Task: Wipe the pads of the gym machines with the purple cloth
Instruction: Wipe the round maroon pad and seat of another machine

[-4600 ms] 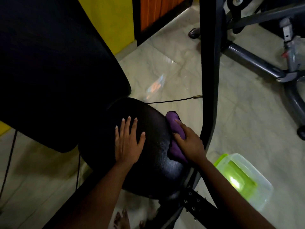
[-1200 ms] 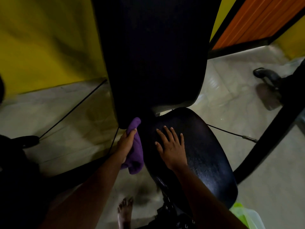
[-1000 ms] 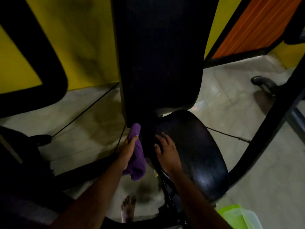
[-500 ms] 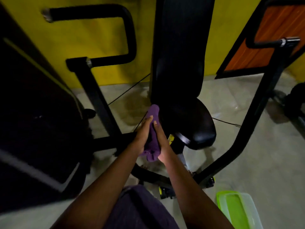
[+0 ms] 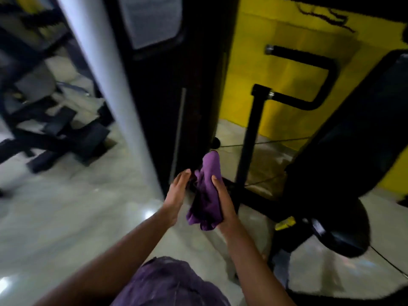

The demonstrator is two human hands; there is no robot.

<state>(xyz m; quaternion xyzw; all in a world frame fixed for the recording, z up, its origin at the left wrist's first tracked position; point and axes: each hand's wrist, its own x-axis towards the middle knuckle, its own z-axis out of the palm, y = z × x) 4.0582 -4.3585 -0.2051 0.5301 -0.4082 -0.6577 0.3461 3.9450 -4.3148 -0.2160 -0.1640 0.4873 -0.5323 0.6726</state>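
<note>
In the middle of the head view my right hand (image 5: 224, 204) holds the crumpled purple cloth (image 5: 206, 195), thumb on its front and one end sticking up above the fingers. My left hand (image 5: 176, 195) is beside the cloth on its left with straight fingers, holding nothing. At the right stand the machine's black round seat pad (image 5: 340, 226) and its long back pad (image 5: 357, 129). Both hands are well left of the pads and touch neither.
A tall black machine column (image 5: 176, 85) and a white pole (image 5: 103, 80) rise just beyond my hands. A black handle bar (image 5: 309, 85) stands before the yellow wall. Another dark machine frame (image 5: 50, 129) sits on the pale tiled floor at the left.
My view has swung left, away from the seat. The cloth has passed from my left hand to my right, and my left hand has opened beside it.
</note>
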